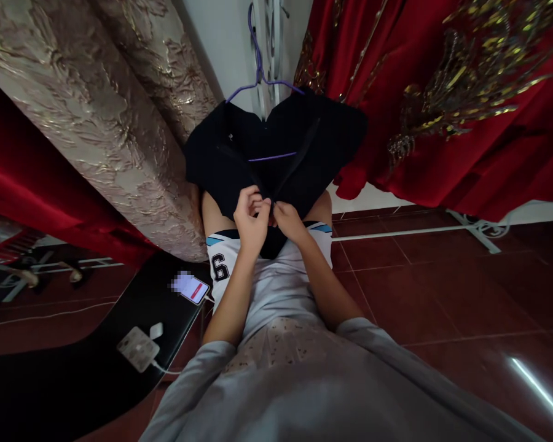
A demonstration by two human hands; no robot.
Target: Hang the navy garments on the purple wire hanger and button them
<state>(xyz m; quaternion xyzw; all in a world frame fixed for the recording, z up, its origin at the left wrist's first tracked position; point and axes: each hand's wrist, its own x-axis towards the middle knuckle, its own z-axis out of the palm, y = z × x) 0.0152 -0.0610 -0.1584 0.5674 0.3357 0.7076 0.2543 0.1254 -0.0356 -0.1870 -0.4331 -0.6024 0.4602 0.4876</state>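
Observation:
A dark navy or black garment (304, 153) with an open V-shaped front hangs on a purple hanger (260, 70), its lower end lying over my lap. My left hand (251, 213) is closed at the bottom of the front opening, thumb and fingertips pinching the dark edge. Close beside it, my right hand (286, 220) pinches the same edge with its fingers curled in. The two hands almost touch. What exactly lies between the fingertips, a button or only cloth, is too small to make out.
Red drapery with gold sequins (442, 110) hangs at the right, and beige textured fabric (120, 135) at the left. On a black bench (96, 344) lie a lit phone (194, 288), a cabled pale device (138, 348) and a small white case (156, 331). A white rack foot (477, 233) stands on red tiles.

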